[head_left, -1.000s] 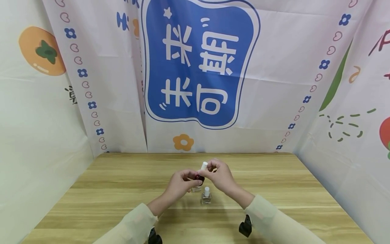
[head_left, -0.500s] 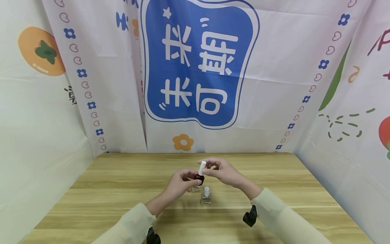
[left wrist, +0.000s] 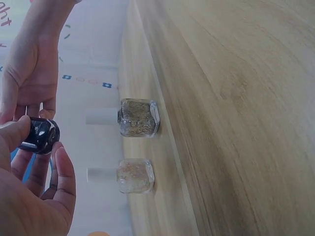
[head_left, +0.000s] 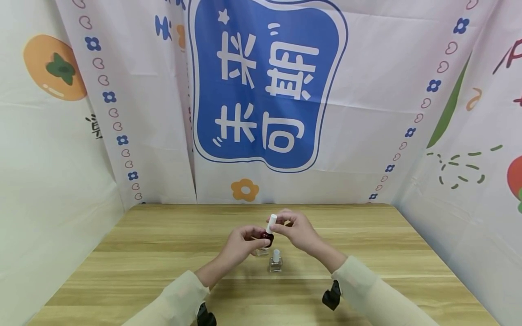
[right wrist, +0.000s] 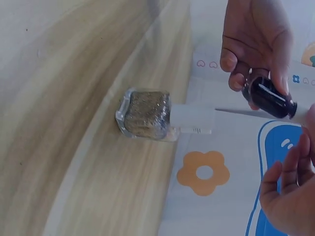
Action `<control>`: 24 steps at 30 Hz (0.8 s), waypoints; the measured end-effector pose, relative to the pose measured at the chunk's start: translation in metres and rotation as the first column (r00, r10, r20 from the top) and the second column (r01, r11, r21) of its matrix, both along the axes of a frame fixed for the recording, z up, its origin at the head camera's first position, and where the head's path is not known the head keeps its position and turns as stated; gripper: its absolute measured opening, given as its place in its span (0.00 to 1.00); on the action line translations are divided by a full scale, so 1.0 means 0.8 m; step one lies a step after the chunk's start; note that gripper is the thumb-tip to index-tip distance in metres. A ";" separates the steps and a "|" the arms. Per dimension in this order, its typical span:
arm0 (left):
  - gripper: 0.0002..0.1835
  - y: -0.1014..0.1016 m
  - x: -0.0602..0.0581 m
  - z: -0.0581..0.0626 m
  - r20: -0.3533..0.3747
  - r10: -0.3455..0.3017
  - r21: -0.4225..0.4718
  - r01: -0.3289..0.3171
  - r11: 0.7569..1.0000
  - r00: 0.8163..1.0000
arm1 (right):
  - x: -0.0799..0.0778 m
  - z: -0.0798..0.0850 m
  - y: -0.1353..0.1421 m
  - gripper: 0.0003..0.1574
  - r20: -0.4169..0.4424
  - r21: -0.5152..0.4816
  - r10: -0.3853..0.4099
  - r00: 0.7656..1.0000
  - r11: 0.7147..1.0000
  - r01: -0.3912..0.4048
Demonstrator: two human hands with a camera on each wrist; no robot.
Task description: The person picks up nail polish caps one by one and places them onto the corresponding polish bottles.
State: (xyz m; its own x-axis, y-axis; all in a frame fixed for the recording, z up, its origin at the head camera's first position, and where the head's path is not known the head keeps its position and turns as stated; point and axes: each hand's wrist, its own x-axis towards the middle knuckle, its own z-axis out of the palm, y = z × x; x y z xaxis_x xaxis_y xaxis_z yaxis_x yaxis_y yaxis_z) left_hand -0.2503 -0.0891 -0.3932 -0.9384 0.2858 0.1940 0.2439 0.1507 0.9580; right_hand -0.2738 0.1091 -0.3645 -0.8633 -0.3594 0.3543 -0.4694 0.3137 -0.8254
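Observation:
My left hand holds a nail polish bottle with dark red polish, raised above the table and tilted. Its white cap points up, pinched between the thumb and fingers of my right hand. In the right wrist view a dark neck shows between the dark bottle and the cap; whether the cap is loose I cannot tell. Below stands a glittery nail polish bottle with a white cap, upright on the table. A paler, clear one stands beside it, partly behind my left hand in the head view.
The wooden table runs back to a printed cloth hanging behind it. Cloth walls also close in the left and right sides. A black wrist camera sits under my right sleeve.
My right hand drew back to the right as its fingers shifted on the white cap, then came slightly back with the fingers bent round it. My left hand and the standing bottles stay put.

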 end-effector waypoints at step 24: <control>0.12 0.008 0.005 0.005 -0.024 0.086 -0.033 -0.087 0.996 0.996 | 0.010 -0.013 -0.013 0.11 -0.008 -0.112 -0.166 0.986 0.980 0.164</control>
